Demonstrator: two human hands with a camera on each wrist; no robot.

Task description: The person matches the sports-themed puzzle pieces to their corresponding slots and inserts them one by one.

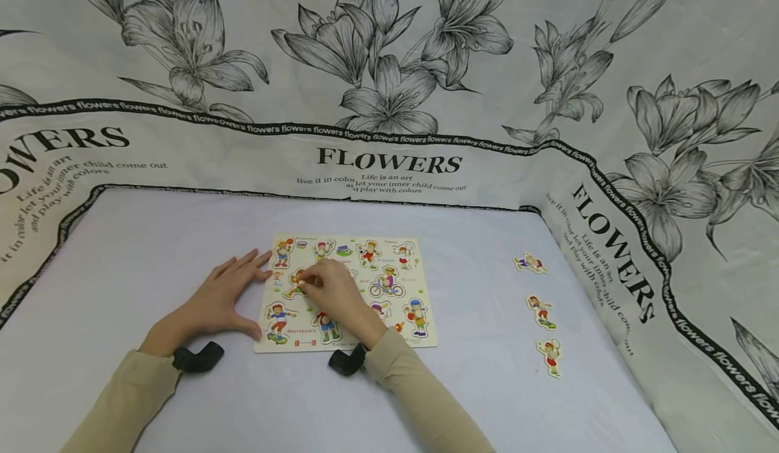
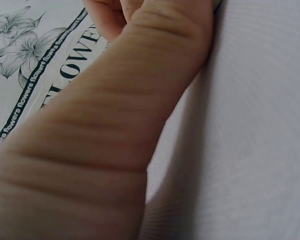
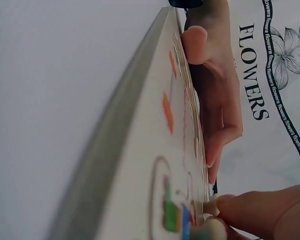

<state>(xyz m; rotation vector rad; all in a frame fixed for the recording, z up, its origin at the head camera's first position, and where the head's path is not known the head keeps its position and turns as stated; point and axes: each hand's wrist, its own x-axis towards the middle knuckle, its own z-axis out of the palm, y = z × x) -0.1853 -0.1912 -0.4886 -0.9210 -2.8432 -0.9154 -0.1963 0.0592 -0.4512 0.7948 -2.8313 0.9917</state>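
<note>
A wooden peg puzzle board with sports figures lies flat on the table. At its left edge my left hand rests with fingers spread, thumb and fingertips against the border. My right hand reaches over the board and pinches a puzzle piece at the left of the middle row. The right wrist view shows the thumb and finger on a small pale peg, close over the board. The right hand hides part of the middle of the board.
Three loose figure pieces lie in a column on the right: a tilted one, a skateboarder and a racket player. White cloth covers the table. Flower-printed sheeting rises behind and at the sides.
</note>
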